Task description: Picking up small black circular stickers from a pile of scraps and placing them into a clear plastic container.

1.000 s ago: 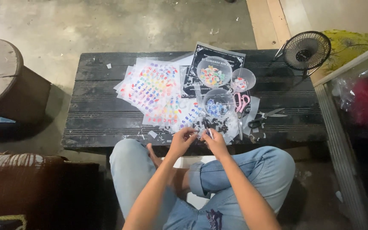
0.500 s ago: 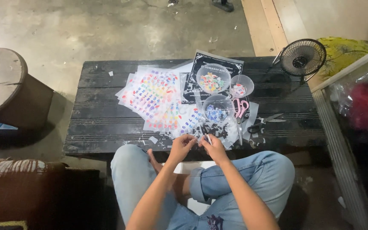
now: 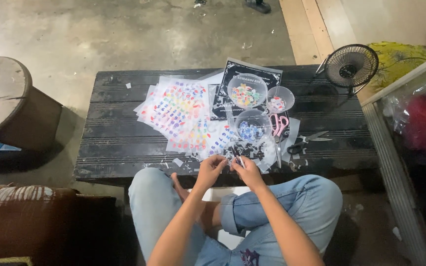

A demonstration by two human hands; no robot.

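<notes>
Since a second ago both hands have stayed at the near edge of the dark bench (image 3: 114, 143), only drawing a little closer together, and nothing on the bench has shifted. I count three clear plastic bowls: a large one (image 3: 247, 90) holding mixed colourful beads, a small one (image 3: 280, 99) at its 3 o'clock, and a middle one (image 3: 252, 126) at 6 o'clock from the large bowl. Two pairs of scissors lie there, a pink-handled pair (image 3: 278, 129) touching the middle bowl and a black-handled pair (image 3: 305, 142) at its 3 o'clock. One black fan (image 3: 351, 65) stands at the bench's 2 o'clock corner. My left hand (image 3: 210, 167) and right hand (image 3: 246, 170) meet fingertip to fingertip, pinching a small thin dark piece (image 3: 236, 156) between them; it is too small to make out further. It sits at 6 o'clock from the middle bowl, over the fanned sticker sheets (image 3: 181, 111).
</notes>
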